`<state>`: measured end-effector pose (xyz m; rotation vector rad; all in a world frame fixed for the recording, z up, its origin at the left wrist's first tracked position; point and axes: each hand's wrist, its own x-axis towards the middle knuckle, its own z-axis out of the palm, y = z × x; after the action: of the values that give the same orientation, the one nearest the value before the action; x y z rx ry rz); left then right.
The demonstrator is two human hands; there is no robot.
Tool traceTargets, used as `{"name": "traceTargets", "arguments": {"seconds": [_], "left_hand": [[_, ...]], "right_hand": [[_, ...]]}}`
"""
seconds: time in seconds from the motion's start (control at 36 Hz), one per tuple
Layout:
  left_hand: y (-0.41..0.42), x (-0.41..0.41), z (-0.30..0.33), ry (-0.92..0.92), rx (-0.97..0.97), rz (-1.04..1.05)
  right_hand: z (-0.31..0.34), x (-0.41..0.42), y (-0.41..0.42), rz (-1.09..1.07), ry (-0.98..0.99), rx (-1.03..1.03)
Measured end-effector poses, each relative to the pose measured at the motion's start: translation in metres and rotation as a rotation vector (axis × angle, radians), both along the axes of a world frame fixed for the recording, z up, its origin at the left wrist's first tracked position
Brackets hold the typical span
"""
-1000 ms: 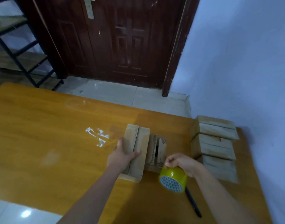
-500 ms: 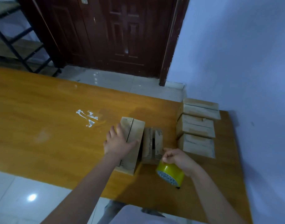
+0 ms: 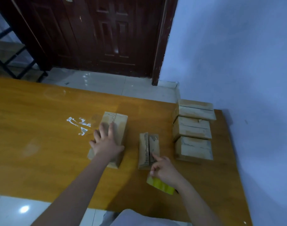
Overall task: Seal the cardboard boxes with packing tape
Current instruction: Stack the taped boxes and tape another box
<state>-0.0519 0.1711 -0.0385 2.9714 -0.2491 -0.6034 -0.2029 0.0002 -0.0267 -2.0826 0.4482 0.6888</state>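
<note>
Left hand (image 3: 107,144) presses box (image 3: 114,126); right hand (image 3: 165,172) holds tape roll (image 3: 160,185).

An orange wooden table (image 3: 41,128) stands on pale floor tiles (image 3: 107,85) before a dark door (image 3: 98,35) and bluish wall (image 3: 237,54).

we take the small box (image 3: 149,150) as our landmark. left of it a gap of bare table (image 3: 41,128) separates it from the long box (image 3: 112,136), wide enough for a hand to pass; our left hand (image 3: 105,143) lies flat on that long box. right of the small box another strip of table runs up to three boxes (image 3: 194,129) lined along the wall (image 3: 237,70), which closes off that side. just in front of it our right hand (image 3: 164,172) and the yellow tape roll (image 3: 160,185) fill the near approach. beyond it the table lies open to the far edge.
</note>
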Motion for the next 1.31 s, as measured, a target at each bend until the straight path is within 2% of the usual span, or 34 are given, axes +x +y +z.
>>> {"name": "traceTargets", "arguments": {"seconds": [0.14,0.19,0.28,0.33,0.36,0.44,0.5,0.72,0.86,1.03,1.08,1.17,1.22,1.31], "left_hand": [[0.007,0.034,0.003,-0.006,0.052,-0.035],[0.003,0.035,0.007,-0.075,0.058,-0.081],[-0.015,0.019,0.012,-0.259,-0.231,-0.261],[-0.032,-0.002,0.014,-0.182,-0.391,-0.352],[-0.040,-0.013,0.012,-0.091,-0.401,-0.370],[-0.058,-0.032,-0.003,0.211,-0.299,-0.337],[-0.065,-0.037,-0.010,0.268,-0.275,-0.288],[-0.079,-0.038,-0.020,0.211,-0.135,-0.362],[-0.074,-0.038,-0.024,0.136,-0.018,-0.637],[-0.054,-0.049,-0.019,0.237,-0.007,-0.853],[-0.051,-0.052,-0.018,0.267,-0.062,-0.869],[-0.053,-0.054,-0.007,0.179,-0.264,-0.834],[-0.054,-0.057,0.008,0.173,-0.481,-0.679],[-0.057,-0.070,0.030,0.264,-0.777,-0.463]], "right_hand": [[-0.001,0.003,0.006,-0.034,-0.013,0.011],[-0.004,0.004,0.009,-0.037,-0.009,0.004],[-0.006,0.004,0.013,-0.058,-0.015,-0.001],[-0.007,0.004,0.014,-0.082,-0.041,0.001],[-0.009,0.004,0.016,-0.090,-0.058,0.005],[-0.010,0.004,0.020,-0.116,-0.120,0.058],[-0.010,0.002,0.024,-0.203,-0.137,0.144],[0.003,-0.012,0.041,-0.197,-0.063,0.363],[0.000,-0.041,0.024,-0.267,-0.023,0.404],[0.009,-0.069,-0.009,-0.314,-0.026,0.369],[0.013,-0.072,-0.019,-0.334,-0.035,0.352],[0.025,-0.066,-0.032,-0.347,-0.080,0.327],[0.033,-0.055,-0.035,-0.368,-0.136,0.293],[0.044,-0.034,-0.035,-0.340,-0.212,0.197]]}}
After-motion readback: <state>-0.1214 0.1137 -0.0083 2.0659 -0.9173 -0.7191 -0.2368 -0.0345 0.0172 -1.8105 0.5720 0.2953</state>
